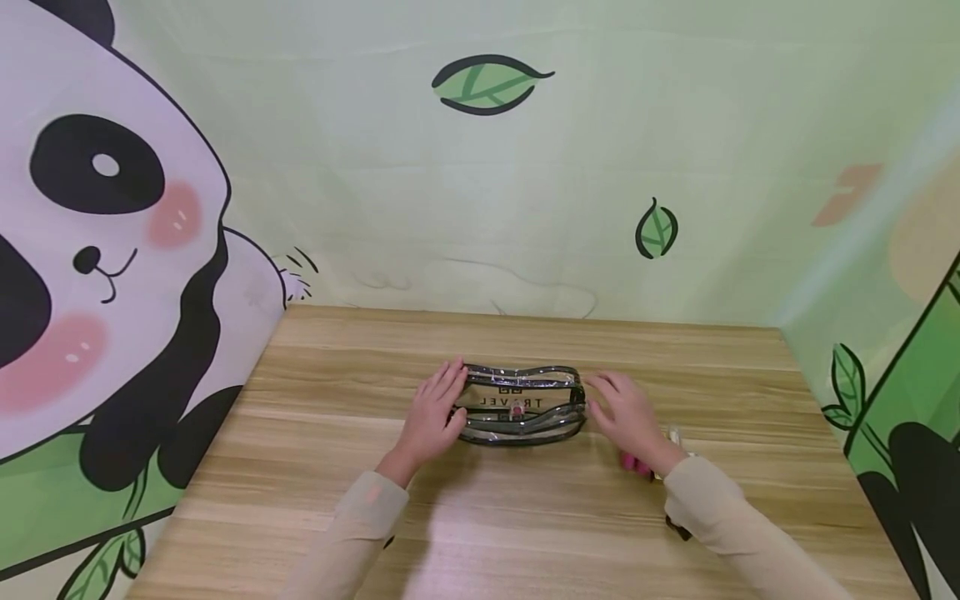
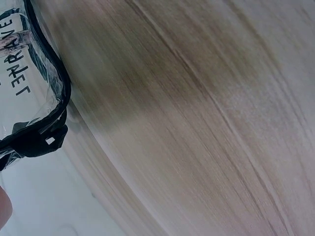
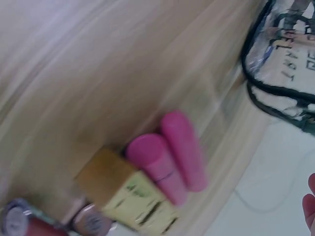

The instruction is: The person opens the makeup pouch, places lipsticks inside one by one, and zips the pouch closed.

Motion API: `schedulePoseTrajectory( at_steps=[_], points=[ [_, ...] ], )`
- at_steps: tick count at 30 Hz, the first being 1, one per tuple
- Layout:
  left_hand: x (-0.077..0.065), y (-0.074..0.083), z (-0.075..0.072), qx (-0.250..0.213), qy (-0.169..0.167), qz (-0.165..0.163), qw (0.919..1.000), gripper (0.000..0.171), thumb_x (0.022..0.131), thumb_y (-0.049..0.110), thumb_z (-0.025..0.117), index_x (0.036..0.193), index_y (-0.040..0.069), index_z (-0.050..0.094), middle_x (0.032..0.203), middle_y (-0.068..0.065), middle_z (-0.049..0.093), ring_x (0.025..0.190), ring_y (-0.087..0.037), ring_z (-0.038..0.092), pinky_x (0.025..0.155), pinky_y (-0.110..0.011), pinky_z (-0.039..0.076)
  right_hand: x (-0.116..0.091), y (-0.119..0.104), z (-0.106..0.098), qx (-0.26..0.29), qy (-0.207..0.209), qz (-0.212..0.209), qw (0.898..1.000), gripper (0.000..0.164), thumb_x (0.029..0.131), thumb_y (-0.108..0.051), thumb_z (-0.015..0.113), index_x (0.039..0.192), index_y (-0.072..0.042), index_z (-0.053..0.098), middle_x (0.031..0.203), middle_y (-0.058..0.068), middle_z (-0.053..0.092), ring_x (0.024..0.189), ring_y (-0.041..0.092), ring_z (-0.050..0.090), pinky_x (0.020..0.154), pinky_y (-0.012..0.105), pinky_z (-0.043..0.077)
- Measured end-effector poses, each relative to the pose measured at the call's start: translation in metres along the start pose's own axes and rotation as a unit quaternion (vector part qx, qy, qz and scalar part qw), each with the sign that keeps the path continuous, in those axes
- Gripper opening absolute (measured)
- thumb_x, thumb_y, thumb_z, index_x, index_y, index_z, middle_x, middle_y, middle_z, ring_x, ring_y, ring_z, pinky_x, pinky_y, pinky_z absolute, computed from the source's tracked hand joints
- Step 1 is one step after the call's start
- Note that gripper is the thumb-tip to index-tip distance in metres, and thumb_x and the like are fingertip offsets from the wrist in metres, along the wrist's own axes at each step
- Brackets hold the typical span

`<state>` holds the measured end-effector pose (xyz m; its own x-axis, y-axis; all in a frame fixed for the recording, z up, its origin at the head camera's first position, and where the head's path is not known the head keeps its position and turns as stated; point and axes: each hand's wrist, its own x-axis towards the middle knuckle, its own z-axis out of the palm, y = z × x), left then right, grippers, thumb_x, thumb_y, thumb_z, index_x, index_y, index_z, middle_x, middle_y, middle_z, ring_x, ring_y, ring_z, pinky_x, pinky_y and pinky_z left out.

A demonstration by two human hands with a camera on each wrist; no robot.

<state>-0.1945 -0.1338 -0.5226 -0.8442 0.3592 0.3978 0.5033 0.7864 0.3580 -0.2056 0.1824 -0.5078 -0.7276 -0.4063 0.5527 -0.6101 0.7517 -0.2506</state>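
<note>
A clear zip pouch [image 1: 517, 429] with black trim sits on the wooden table, its long side across in front of me. The word TRAVEL shows in mirrored dark letters through its plastic, with a small pinkish piece near the middle. My left hand [image 1: 432, 414] grips the pouch's left end, fingers at the far corner and thumb at the near one. At the right end my right hand [image 1: 628, 417] holds the edge between fingers and thumb. In both wrist views the pouch's black-edged end shows, with only fingertips of the hands at the border.
Under my right forearm lie two pink tubes [image 3: 184, 150], a yellow and brown box [image 3: 130, 194], and capped cosmetic containers [image 3: 93, 220]. A panda-and-leaf backdrop [image 1: 360, 167] stands behind the wooden table [image 1: 510, 508].
</note>
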Motion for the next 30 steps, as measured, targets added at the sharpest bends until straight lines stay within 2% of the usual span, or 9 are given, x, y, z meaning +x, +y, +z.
schedulePoseTrajectory(
  at_steps=[7,18,24,30],
  points=[
    [0.0,0.0,0.0,0.001,-0.001,0.001,1.0,0.057,0.082,0.025,0.039,0.136,0.006,0.034,0.144,-0.008,0.03,0.131,-0.032,0.028,0.103,-0.051,0.024,-0.016,0.015,-0.002,-0.022,-0.032,0.016,0.999,0.035,0.075,-0.017,0.062,0.107,-0.003,0.059,0.102,0.015,0.06,0.094,0.029,0.055,0.083,0.043,0.045],
    [0.0,0.0,0.0,-0.001,0.001,0.004,1.0,0.059,0.08,0.015,0.049,0.136,0.006,0.033,0.143,-0.009,0.03,0.13,-0.032,0.028,0.102,-0.052,0.024,-0.041,0.035,0.0,-0.053,-0.084,0.043,0.994,0.04,0.074,-0.023,0.066,0.108,-0.004,0.059,0.097,0.011,0.06,0.088,0.025,0.055,0.075,0.04,0.046],
    [0.001,0.001,-0.001,-0.003,-0.001,0.003,1.0,0.059,0.08,0.016,0.049,0.136,0.005,0.034,0.143,-0.01,0.031,0.13,-0.032,0.028,0.102,-0.052,0.025,-0.052,0.043,0.0,-0.06,-0.102,0.036,0.992,0.042,0.071,-0.024,0.067,0.108,-0.005,0.06,0.093,0.009,0.06,0.083,0.024,0.055,0.072,0.039,0.046],
    [0.001,0.001,-0.001,-0.002,-0.001,0.001,1.0,0.058,0.08,0.019,0.045,0.136,0.005,0.034,0.143,-0.01,0.031,0.13,-0.032,0.028,0.102,-0.051,0.025,-0.061,0.049,-0.001,-0.051,-0.132,0.04,0.989,0.048,0.071,-0.029,0.067,0.112,-0.005,0.059,0.102,0.011,0.06,0.092,0.027,0.054,0.079,0.042,0.045]
  ],
)
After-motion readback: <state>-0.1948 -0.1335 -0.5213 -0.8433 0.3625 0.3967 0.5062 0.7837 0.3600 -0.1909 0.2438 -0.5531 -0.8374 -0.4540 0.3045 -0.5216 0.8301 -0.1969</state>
